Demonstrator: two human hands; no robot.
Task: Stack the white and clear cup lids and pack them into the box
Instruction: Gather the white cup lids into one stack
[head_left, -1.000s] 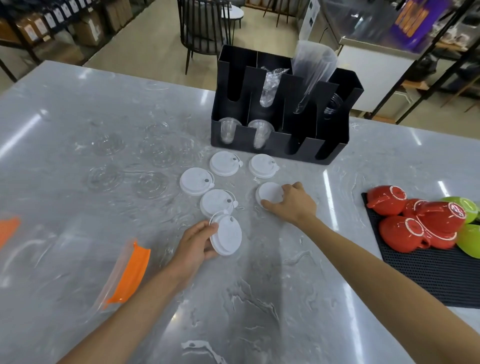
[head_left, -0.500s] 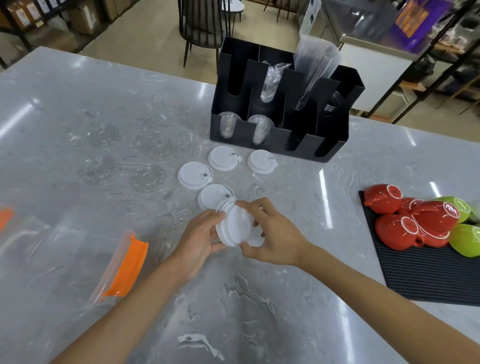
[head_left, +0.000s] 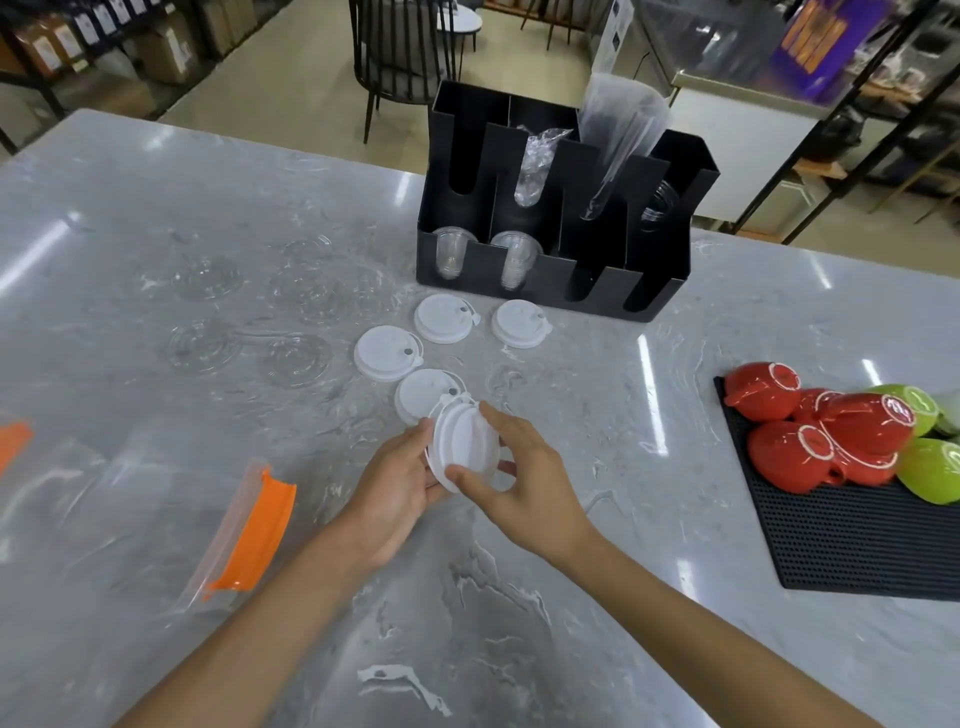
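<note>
A small stack of white lids (head_left: 464, 447) stands tilted on edge just above the grey marble table (head_left: 623, 519). My left hand (head_left: 397, 486) cups it from the left and my right hand (head_left: 519, 480) grips its rim from the right. Several more white lids lie flat beyond: one (head_left: 423, 395) just behind the stack, one (head_left: 387, 353) left of it, two (head_left: 444, 318) (head_left: 520, 323) in front of the black organiser box (head_left: 561, 296). Several clear lids (head_left: 298, 358) lie scattered to the left.
The black organiser holds clear cups (head_left: 449, 254) and plastic sleeves. A black mat (head_left: 841, 551) at the right carries red cups (head_left: 810, 457) and green cups (head_left: 930, 470). A clear container with an orange edge (head_left: 254, 535) lies at the near left.
My right hand picked up a white lid from the table and brought it onto the lid in my left hand. Both hands now hold the stack together, tilted up.
</note>
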